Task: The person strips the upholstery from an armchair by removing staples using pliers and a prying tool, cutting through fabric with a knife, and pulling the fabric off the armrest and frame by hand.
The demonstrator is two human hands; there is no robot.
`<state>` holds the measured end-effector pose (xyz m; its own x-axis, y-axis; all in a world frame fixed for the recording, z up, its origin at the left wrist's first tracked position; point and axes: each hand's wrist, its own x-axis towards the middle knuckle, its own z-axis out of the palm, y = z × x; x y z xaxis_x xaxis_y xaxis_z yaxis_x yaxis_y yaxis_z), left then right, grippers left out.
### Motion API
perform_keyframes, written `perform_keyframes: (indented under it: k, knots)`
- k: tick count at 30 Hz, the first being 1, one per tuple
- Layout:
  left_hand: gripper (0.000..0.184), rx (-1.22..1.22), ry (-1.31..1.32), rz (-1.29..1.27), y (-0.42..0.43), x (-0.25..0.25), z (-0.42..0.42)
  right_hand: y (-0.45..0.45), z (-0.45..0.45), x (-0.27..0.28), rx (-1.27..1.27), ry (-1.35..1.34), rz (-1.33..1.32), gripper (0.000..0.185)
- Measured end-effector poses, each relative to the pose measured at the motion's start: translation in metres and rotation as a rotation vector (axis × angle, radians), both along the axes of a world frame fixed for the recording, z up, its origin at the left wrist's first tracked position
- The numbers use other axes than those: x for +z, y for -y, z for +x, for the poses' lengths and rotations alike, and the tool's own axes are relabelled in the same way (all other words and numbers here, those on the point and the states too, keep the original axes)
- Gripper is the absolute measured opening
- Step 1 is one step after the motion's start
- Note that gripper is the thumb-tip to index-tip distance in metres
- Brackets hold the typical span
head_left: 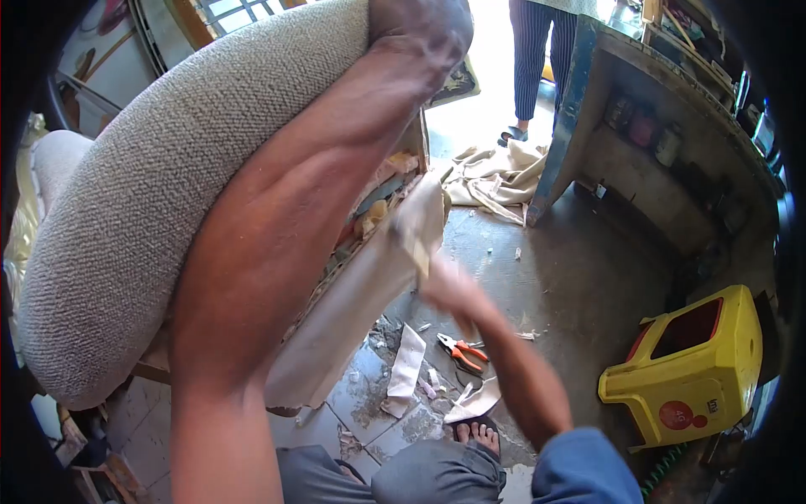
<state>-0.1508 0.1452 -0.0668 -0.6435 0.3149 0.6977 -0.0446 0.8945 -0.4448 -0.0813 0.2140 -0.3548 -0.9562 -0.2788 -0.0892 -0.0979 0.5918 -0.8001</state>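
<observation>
My left arm reaches over a grey, textured upholstered piece (159,168). At the top edge is my left hand (424,29), against the far end of this piece; its fingers cannot be made out. My right hand (453,294) is closed round a blurred hammer-like tool (411,244). The tool's dark head is at the beige fabric panel (361,311) along the furniture's open side. Torn padding (374,217) shows inside the frame, behind that panel.
Pliers with orange handles (462,353) and fabric scraps (405,370) lie on the floor. A yellow plastic stool (672,412) lies tipped at right. A curved blue-edged furniture frame (571,109) stands behind. Beige cloth (495,181) lies near a person's legs (533,67).
</observation>
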Motion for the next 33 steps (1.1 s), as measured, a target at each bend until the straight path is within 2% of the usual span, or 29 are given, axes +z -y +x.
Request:
perform_keyframes:
  k: [1, 2, 4, 6, 7, 8, 9, 10, 11, 14, 18, 22, 24, 26, 27, 28, 30, 32, 33]
  knots:
    - [0.022, -0.02, 0.007, -0.028, 0.001, -0.001, -0.007, 0.001, 0.051, -0.026, 0.053, -0.018, 0.051, 0.03]
    - [0.022, -0.011, -0.004, 0.053, -0.002, -0.001, -0.001, -0.005, 0.092, -0.039, 0.152, 0.156, 0.111, 0.037]
    - [0.023, -0.008, -0.009, 0.018, -0.004, -0.005, -0.002, -0.026, 0.122, -0.086, 0.153, 0.514, -0.054, 0.043]
    - [0.023, 0.0, -0.007, -0.036, -0.006, -0.009, 0.005, -0.042, 0.098, -0.057, 0.137, 0.479, 0.136, 0.063]
    - [0.023, 0.021, 0.019, -0.003, -0.008, -0.008, 0.01, -0.049, 0.083, -0.064, 0.092, 0.352, -0.075, 0.059]
    - [0.023, 0.045, 0.037, 0.035, -0.009, -0.004, 0.014, -0.054, 0.061, -0.046, 0.082, 0.381, -0.215, 0.056]
    - [0.023, 0.031, -0.021, 0.058, -0.008, -0.008, 0.009, -0.058, 0.032, -0.039, 0.132, 0.3, -0.296, 0.055]
    - [0.025, 0.031, -0.046, 0.069, -0.009, -0.009, 0.007, -0.056, 0.011, -0.017, 0.147, 0.278, -0.414, 0.04]
    - [0.028, 0.027, -0.163, -0.013, -0.006, -0.015, -0.001, -0.052, -0.006, 0.022, 0.096, 0.239, -0.265, 0.04]
    - [0.032, 0.057, -0.239, 0.046, -0.01, -0.017, 0.004, -0.046, -0.076, 0.06, 0.162, 0.308, -0.244, 0.045]
    - [0.035, 0.149, -0.154, 0.026, -0.01, -0.016, 0.01, -0.04, -0.114, 0.094, 0.38, 0.388, -0.252, 0.05]
    - [0.036, 0.143, -0.114, 0.014, -0.014, -0.013, 0.01, -0.029, -0.122, 0.122, 0.423, 0.487, -0.139, 0.047]
    - [0.037, 0.151, -0.071, 0.012, -0.011, -0.011, 0.006, -0.03, -0.142, 0.116, 0.458, 0.58, -0.127, 0.043]
    - [0.037, 0.163, -0.05, 0.017, -0.006, -0.01, 0.005, -0.028, -0.136, 0.11, 0.323, 0.591, -0.172, 0.037]
    - [0.036, 0.143, -0.069, 0.006, -0.004, -0.009, 0.005, -0.029, -0.138, 0.101, 0.338, 0.518, -0.091, 0.036]
    - [0.034, 0.123, -0.084, -0.007, -0.003, -0.01, 0.007, -0.027, -0.134, 0.088, 0.345, 0.493, -0.132, 0.033]
    - [0.032, 0.084, -0.104, -0.021, 0.0, -0.014, 0.01, -0.01, -0.109, 0.042, 0.114, 0.351, -0.02, 0.03]
    - [0.031, 0.059, -0.127, -0.027, 0.0, -0.014, 0.005, 0.012, -0.039, 0.003, -0.008, -0.001, -0.053, 0.028]
    - [0.028, 0.028, -0.108, -0.042, 0.001, -0.013, -0.003, 0.015, 0.007, 0.027, 0.013, 0.296, -0.184, 0.029]
